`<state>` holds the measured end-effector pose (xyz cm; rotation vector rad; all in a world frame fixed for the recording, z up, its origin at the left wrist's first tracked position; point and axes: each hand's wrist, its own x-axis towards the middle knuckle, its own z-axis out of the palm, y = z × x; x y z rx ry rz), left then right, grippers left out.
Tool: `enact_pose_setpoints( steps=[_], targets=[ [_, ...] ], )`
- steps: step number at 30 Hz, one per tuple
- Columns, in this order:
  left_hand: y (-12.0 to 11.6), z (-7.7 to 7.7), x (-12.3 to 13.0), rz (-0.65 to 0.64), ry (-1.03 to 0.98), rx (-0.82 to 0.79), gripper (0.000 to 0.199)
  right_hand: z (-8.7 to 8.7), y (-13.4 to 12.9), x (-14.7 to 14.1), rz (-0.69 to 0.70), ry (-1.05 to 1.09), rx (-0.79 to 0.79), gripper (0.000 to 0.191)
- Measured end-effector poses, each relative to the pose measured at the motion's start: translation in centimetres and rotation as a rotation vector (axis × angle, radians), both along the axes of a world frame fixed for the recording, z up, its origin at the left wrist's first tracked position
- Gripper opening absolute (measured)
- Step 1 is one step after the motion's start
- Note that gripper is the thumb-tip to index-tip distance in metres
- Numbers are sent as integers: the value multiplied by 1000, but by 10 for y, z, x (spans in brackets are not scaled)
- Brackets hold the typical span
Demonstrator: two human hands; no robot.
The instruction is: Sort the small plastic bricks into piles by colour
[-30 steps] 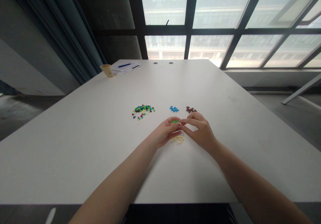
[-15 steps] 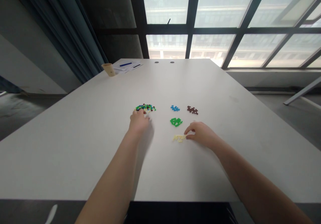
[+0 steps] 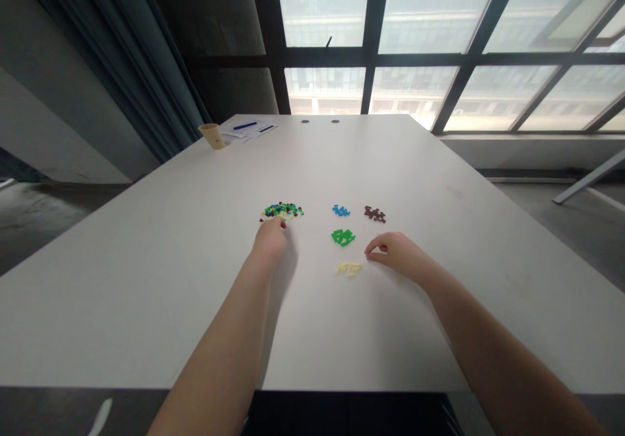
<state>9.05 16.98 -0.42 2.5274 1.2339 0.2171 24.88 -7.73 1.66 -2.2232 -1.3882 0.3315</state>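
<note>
Reaching for the mixed pile of small plastic pieces (image 3: 282, 211) on the white bench (image 3: 146, 280), the left hand (image 3: 270, 241) has its fingers (image 3: 282, 223) at the edge, any grip hidden. The right hand (image 3: 398, 254) hangs loosely curled, seemingly empty, just beside the pale yellow pieces (image 3: 349, 269). A careless brush could scatter these into the green pieces (image 3: 342, 237).

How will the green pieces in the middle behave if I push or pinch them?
The green pieces look like small, stiff plastic, probably light and unlikely to bend. Lying close together on the smooth white table, they may slide as a group if pushed. So tiny, one might slip from a pinch by the right hand.
</note>
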Motion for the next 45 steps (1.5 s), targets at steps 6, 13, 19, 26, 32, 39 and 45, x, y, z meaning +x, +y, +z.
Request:
enact_pose_setpoints(
  steps=[6, 13, 19, 26, 32, 39, 45],
  targets=[
    [-8, 9, 5, -18, -246, -155, 14, 4, 2, 2, -89, -52, 88, 14],
    [-54, 28, 21, -278, -791, -872, 25, 12, 6, -7, -139, -32, 270, 11],
    [-87, 39, 22, -223, -899, -1347, 32, 17, 9, -21, -49, -116, 507, 13],
    [-101, 33, 22, -354, -817, -1573, 28, 21, 9, -31, 64, -146, 636, 11],
    [-98, 24, 23, -421, -803, -1560, 33, 18, 10, -30, 132, -145, 671, 13],
    [-98, 23, 24, -442, -794, -1563, 30, 21, 10, -32, 143, -137, 669, 11],
    [-99, 24, 24, -431, -810, -1593, 31, 22, 10, -34, 122, -126, 686, 9]
  ],
)
